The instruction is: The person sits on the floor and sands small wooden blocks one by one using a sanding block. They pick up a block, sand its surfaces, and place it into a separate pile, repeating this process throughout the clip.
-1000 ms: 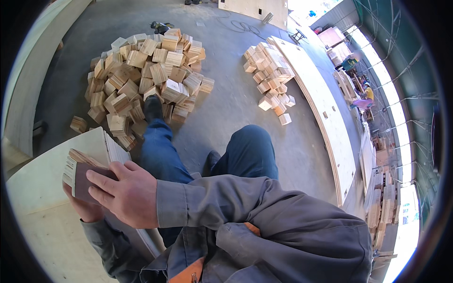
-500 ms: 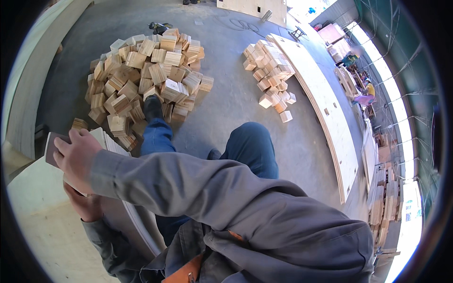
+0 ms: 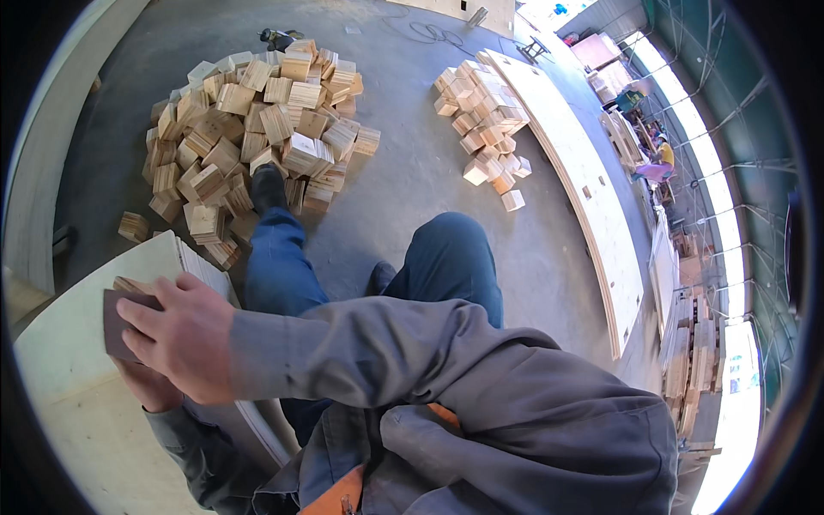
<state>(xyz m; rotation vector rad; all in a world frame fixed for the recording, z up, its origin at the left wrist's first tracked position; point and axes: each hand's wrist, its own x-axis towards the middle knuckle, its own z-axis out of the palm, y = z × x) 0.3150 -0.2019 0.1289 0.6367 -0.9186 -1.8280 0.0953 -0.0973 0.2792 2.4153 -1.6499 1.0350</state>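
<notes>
- Sanding block (image 3: 129, 319): pale wood wrapped in dark, matt, gritty-looking abrasive paper
- Plywood board (image 3: 81, 403): pale wood, smooth and matt, with a layered edge
- Heap of blocks (image 3: 249, 137): raw, striped, rough-sawn wood
- Floor (image 3: 403, 184): grey concrete, dull and dusty
- Jacket sleeve (image 3: 360, 352): grey matt woven cloth

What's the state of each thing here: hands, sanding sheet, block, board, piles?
right hand: pressed flat on the sandpaper
left hand: underneath, mostly hidden, gripping from below
sandpaper: dark sheet wrapped over a wooden block
wooden block: held between the hands, only an edge showing
pale board: lying flat below the hands
large block pile: loose heap on the floor
small block pile: loosely stacked beside long boards
</notes>
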